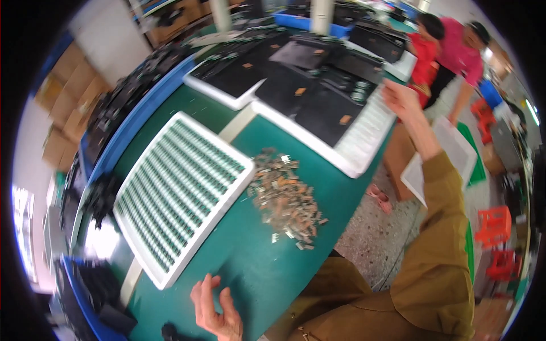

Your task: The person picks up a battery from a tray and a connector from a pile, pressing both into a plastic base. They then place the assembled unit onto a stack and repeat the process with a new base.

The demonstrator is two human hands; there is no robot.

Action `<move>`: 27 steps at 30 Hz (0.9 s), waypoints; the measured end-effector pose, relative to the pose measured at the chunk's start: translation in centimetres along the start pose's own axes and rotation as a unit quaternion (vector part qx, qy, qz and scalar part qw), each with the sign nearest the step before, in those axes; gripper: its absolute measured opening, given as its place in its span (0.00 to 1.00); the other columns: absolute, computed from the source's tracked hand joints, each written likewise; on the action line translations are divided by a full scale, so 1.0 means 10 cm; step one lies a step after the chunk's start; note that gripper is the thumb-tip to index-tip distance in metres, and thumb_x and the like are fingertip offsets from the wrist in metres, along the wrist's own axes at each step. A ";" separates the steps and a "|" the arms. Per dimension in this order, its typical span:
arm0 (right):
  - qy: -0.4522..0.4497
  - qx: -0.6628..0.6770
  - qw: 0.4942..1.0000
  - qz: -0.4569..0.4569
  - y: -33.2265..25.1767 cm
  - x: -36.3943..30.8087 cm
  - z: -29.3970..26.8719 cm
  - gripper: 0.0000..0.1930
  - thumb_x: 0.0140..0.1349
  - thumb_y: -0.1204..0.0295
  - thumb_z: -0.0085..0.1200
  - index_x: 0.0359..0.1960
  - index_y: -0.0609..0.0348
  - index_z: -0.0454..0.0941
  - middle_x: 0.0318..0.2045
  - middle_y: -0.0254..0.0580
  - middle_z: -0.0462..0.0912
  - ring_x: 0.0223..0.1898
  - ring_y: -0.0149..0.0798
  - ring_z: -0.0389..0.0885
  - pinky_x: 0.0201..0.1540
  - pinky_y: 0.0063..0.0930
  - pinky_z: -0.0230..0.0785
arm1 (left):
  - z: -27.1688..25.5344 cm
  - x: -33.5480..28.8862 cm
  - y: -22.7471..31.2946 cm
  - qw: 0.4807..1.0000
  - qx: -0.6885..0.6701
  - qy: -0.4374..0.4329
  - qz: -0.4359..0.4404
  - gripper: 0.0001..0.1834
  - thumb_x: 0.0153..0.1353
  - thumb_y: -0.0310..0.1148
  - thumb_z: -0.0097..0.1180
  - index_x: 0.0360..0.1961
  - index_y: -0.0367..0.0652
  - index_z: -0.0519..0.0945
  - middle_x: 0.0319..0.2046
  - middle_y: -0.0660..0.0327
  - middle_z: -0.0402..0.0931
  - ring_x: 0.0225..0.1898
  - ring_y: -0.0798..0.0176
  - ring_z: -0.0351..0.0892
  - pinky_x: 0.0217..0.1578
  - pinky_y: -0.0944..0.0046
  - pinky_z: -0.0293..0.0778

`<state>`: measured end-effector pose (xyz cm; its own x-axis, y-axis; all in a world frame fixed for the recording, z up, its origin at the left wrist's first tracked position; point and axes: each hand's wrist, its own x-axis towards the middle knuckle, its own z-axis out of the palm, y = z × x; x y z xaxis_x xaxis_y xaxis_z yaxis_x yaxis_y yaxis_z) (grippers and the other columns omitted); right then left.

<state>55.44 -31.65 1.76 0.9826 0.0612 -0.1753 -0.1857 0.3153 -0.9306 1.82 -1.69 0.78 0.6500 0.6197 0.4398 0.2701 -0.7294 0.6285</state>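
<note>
My left hand hovers above the near part of the green table, fingers apart and nothing in them. Stretched far to the right, my right hand has its fingers drawn together over the edge of a white tray; what they hold, if anything, is too blurred to see. Black sheets cover most of that tray, with several small copper-coloured pieces on them. Between my hands lies a loose heap of small metal parts. Left of the heap, a white tray carries rows of small green-and-white pieces.
Along the left runs a blue rim with black parts beyond it. A blue bin stands at the lower left. Two people in red and pink are at the upper right, near a white panel. Red stools stand on the floor.
</note>
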 end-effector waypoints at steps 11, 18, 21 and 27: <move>-0.234 -0.267 0.919 -0.173 -0.11 -1.66 1.30 0.09 0.68 0.70 0.55 0.47 0.58 0.80 0.28 0.27 0.77 0.24 0.17 0.69 0.27 0.11 0.63 | 0.11 0.11 -0.02 0.988 -0.003 -0.082 0.129 0.26 0.50 0.23 0.62 0.54 0.34 0.76 0.39 0.55 0.76 0.40 0.52 0.75 0.47 0.53 0.69; -0.650 -0.267 0.712 0.012 0.72 -3.51 3.16 0.10 0.62 0.77 0.56 0.44 0.66 0.78 0.28 0.35 0.81 0.26 0.24 0.76 0.29 0.17 0.69 | 0.07 -0.07 -0.06 0.978 0.071 -0.144 0.137 0.30 0.46 0.29 0.57 0.54 0.31 0.73 0.42 0.56 0.71 0.46 0.55 0.71 0.49 0.56 0.65; -0.722 -0.250 0.644 0.036 1.12 -3.94 3.69 0.12 0.62 0.75 0.58 0.45 0.68 0.78 0.28 0.36 0.81 0.27 0.26 0.77 0.30 0.19 0.70 | 0.08 -0.02 -0.02 0.972 0.097 -0.152 0.152 0.29 0.46 0.30 0.57 0.52 0.30 0.74 0.41 0.56 0.70 0.44 0.55 0.70 0.47 0.57 0.65; -0.753 -0.210 0.619 0.077 2.11 -4.81 4.51 0.23 0.59 0.69 0.62 0.52 0.72 0.74 0.36 0.45 0.82 0.35 0.33 0.81 0.37 0.27 0.77 | 0.19 -0.08 -0.04 0.968 0.130 -0.119 0.179 0.28 0.38 0.34 0.63 0.44 0.32 0.78 0.40 0.57 0.74 0.43 0.58 0.71 0.38 0.60 0.61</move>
<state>4.19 14.77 5.05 -0.2205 0.9729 -0.0695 0.0504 -0.0598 -0.9969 2.54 -2.44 -1.10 0.8718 0.2517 0.4203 0.1465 -0.9526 0.2666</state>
